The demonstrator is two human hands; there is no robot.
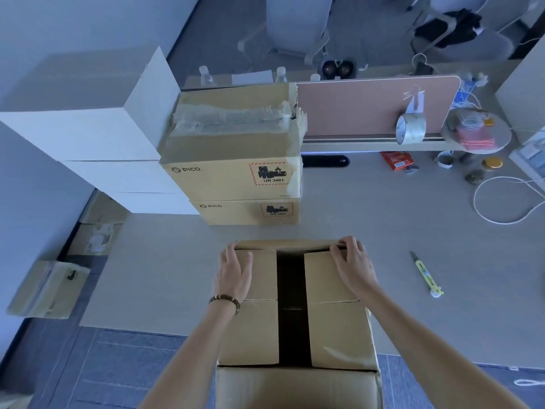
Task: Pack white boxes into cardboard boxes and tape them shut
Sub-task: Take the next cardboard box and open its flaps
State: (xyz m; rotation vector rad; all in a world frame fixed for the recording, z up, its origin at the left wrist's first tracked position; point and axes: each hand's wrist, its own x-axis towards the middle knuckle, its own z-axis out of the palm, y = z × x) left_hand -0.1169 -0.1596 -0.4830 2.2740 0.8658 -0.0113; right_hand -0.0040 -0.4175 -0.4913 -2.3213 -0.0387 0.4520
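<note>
Head view: stacked white boxes (88, 137) sit far left of the left hand (234, 274), which presses flat on a cardboard box (295, 314) flap; the right hand (351, 261) curls over the far flap's edge, a utility knife (426, 274) on the bench (413, 225) to its right.

An office desk used for packing

A pale worktop (383, 231) backed by a pink desk divider (368, 104), with office chairs (298, 28) on grey carpet beyond it, marks this as an office; a roll of tape (410, 129), a box cutter (426, 274), stacked cardboard boxes (236, 172), white boxes (88, 134), water bottles (206, 75) and a loose white cable (501, 199) sit around
</note>
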